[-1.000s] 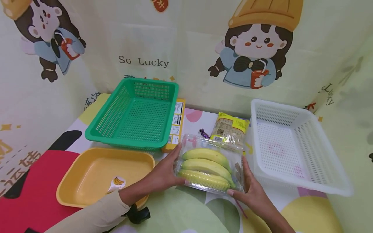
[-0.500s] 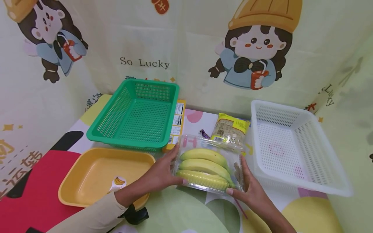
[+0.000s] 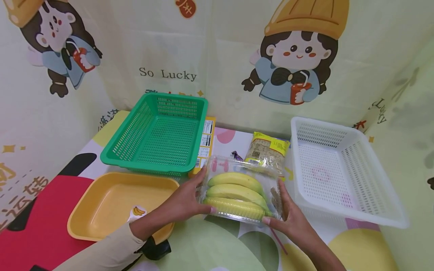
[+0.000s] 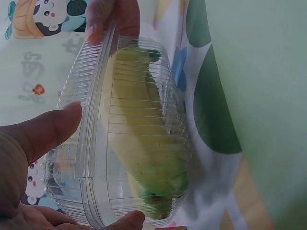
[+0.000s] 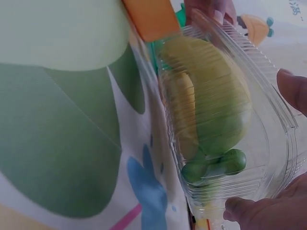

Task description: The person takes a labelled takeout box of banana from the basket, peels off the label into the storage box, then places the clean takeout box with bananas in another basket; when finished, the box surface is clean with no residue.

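Note:
A clear plastic clamshell box [image 3: 242,169] with several bananas [image 3: 234,192] inside is held between my two hands in the head view. My left hand [image 3: 184,201] grips its left side, thumb along the front edge. On the right side, my right hand [image 3: 289,214] holds it with the thumb at the front corner. The left wrist view shows the closed box [image 4: 96,124] from its end, with fingers on the lid and base. In the right wrist view, green banana stems [image 5: 213,167] press near the box wall.
A green basket [image 3: 198,150] stands back left, partly over a yellow carton [image 3: 207,137]. An orange-yellow basin [image 3: 101,203] with a banana sticker sits front left. A white basket [image 3: 383,180] is on the right. Behind the box lie a yellow-topped bag [image 3: 266,148] and a purple wrapped piece [image 3: 236,155].
Both hands and the banana box have shifted slightly left. The grip on the box looks the same, and the baskets and basin have stayed in place.

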